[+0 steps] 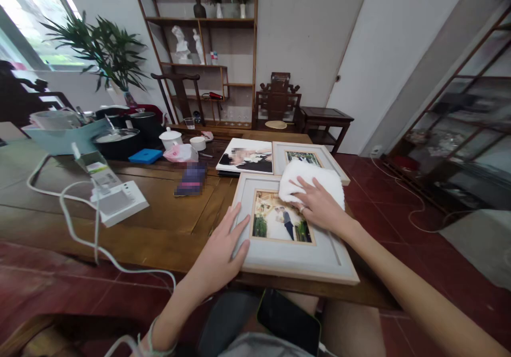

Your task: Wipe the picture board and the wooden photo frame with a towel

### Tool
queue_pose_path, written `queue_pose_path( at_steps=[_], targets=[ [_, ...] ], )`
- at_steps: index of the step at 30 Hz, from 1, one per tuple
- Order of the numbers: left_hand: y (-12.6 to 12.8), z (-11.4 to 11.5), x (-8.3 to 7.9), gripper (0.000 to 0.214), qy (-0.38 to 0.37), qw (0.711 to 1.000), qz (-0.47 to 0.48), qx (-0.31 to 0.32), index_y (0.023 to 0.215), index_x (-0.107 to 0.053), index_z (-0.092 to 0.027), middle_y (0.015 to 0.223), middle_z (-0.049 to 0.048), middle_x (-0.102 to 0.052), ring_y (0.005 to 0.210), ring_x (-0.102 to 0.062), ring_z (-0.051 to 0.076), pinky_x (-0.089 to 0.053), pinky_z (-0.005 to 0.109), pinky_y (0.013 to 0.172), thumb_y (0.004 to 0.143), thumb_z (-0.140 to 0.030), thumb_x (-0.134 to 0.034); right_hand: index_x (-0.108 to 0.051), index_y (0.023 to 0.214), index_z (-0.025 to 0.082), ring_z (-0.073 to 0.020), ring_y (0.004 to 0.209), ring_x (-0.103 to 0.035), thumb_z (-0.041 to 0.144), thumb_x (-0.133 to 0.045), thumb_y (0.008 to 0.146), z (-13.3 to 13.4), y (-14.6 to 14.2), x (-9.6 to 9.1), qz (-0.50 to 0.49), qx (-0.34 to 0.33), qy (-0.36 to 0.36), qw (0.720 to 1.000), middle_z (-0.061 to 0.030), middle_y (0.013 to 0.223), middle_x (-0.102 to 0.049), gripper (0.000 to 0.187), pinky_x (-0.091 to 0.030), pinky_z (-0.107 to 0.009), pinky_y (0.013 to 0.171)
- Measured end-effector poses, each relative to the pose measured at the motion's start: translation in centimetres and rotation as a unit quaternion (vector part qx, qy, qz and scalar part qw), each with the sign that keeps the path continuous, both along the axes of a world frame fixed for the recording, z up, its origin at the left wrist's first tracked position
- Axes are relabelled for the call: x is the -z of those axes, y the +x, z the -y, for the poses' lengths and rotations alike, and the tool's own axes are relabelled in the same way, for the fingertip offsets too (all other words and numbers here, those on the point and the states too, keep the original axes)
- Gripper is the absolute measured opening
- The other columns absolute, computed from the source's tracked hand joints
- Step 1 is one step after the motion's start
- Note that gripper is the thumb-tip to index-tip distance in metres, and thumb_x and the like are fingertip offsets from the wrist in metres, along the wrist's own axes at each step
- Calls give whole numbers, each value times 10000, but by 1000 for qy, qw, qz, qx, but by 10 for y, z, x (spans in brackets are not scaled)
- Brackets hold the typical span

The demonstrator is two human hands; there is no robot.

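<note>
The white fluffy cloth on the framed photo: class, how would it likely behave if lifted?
The white fluffy cloth looks bunched under the right hand, so it probably flops and drapes. It seems light, and unlikely to roll or break.

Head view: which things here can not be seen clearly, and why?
- Photo frame: its top right corner is hidden under the white cloth and the right hand.
- Left hand covers part of the frame's left edge.
- Album: the picture on it is blurred.
- Object on the table near the album: blurred, cannot be identified.
- Phone on the lap: dark screen, partly cut by the table edge.
</note>
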State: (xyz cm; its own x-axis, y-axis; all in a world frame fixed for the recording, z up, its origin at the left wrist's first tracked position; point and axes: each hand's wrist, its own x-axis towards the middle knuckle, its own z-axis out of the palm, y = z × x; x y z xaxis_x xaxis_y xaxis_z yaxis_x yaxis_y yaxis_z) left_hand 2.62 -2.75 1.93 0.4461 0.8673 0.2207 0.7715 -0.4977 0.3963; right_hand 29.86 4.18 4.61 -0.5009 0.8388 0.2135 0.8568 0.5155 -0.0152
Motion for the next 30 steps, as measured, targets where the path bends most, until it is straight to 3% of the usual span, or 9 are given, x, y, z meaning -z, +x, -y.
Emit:
queue_pose_path(
  at_steps=[3,7,10,14,17,22,26,30],
  targets=[
    [1,0,0,470,-3,1000,-1,-5,1377,-433,-128,1557,130,-193,1416,-214,301,-307,470,1116,933,-277,-384,-663,1121,167,-305,1371,-294,231,-415,925,24,-8,-6,-5,-40,-48,998,-123,1424,-452,322,-221,-579,1096],
    [1,-1,0,473,-3,1000,2,-4,1374,-436,-116,1558,135,-189,1418,-206,305,-292,468,1125,927,-261,-385,-661,1138,178,-320,1362,-304,245,-450,914,80,-24,-19,-21,-42,-132,990,-131,1419,-451,314,-217,-597,1100],
    [0,-1,2,484,-4,1000,0,0,1382,-422,-95,1559,149,-177,1425,-182,303,-271,471,1133,931,-261,-362,-642,1174,195,-336,1361,-298,145,-487,841,118,-38,-29,-13,-62,-183,981,-103,1453,-401,370,-260,-610,1083],
    [0,-1,3,492,-7,1000,0,5,1390,-409,-94,1561,151,-166,1430,-168,297,-261,472,1138,930,-261,-355,-630,1190,206,-332,1359,-304,144,-505,818,136,-48,-30,-21,-116,-201,973,-84,1473,-368,398,-280,-603,1079],
    [0,-1,3,494,-11,1000,-4,9,1394,-404,-97,1562,150,-164,1431,-163,296,-257,475,1138,930,-262,-354,-613,1207,226,-296,1372,-291,156,-505,835,120,-46,-17,-54,-108,-141,983,-71,1470,-387,394,-253,-570,1104],
    [-2,-1,1,495,-18,1000,-13,7,1405,-390,-114,1565,144,-155,1430,-160,303,-276,486,1126,934,-264,-353,-632,1173,200,-287,1365,-313,231,-461,903,64,-29,4,-44,-49,-40,997,-115,1431,-449,321,-259,-537,1101],
    [-3,0,-1,491,-18,1000,-11,10,1397,-400,-109,1567,142,-147,1429,-164,306,-277,482,1126,932,-261,-360,-604,1204,138,-287,1368,-306,245,-406,932,18,-19,7,-21,3,25,999,-167,1410,-464,353,-266,-515,1092],
    [-2,-1,-1,498,-19,1000,-10,10,1400,-396,-98,1564,150,-152,1427,-169,308,-274,472,1129,928,-253,-367,-591,1226,121,-322,1376,-275,287,-364,954,-6,-19,6,-23,28,29,999,-161,1425,-446,392,-240,-559,1082]
  ],
)
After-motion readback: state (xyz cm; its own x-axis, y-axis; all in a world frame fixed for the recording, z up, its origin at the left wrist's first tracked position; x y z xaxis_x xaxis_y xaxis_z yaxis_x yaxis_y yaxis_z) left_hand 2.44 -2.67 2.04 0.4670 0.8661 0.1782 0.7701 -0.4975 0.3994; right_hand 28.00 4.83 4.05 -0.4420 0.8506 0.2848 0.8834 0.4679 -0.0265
